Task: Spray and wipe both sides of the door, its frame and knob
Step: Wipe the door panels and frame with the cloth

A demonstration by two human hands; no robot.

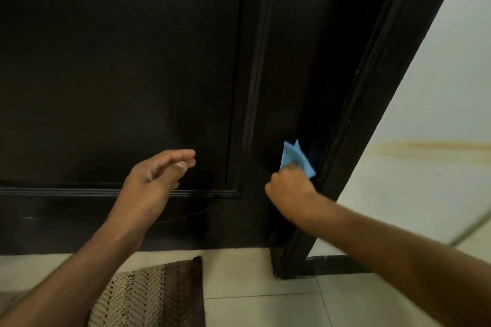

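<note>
Two bare forearms reach in from the bottom corners, both cut off by the picture's edge. Below them lies a woven mat (156, 292) in cream and brown, its near end out of view, on pale floor tiles (265, 310).

The left hand (156, 178) hangs in front of the dark door (119, 61), low down near the moulding of its lower panel. Its fingers are straight and held close together, the thumb lying beside them, and it holds nothing. Whether the fingertips touch the door I cannot tell.

The right hand (289, 188) is curled round a blue cloth (296, 158), which sticks up out of the fist as folded points. The cloth is held against the dark strip where the door's right edge meets the frame (366, 103); that corner is so dark that I cannot make out exactly which surface it touches. The fingers themselves are hidden behind the knuckles.

Right of the frame stands a pale wall (446, 74) with a yellowish stain. No knob shows.
</note>
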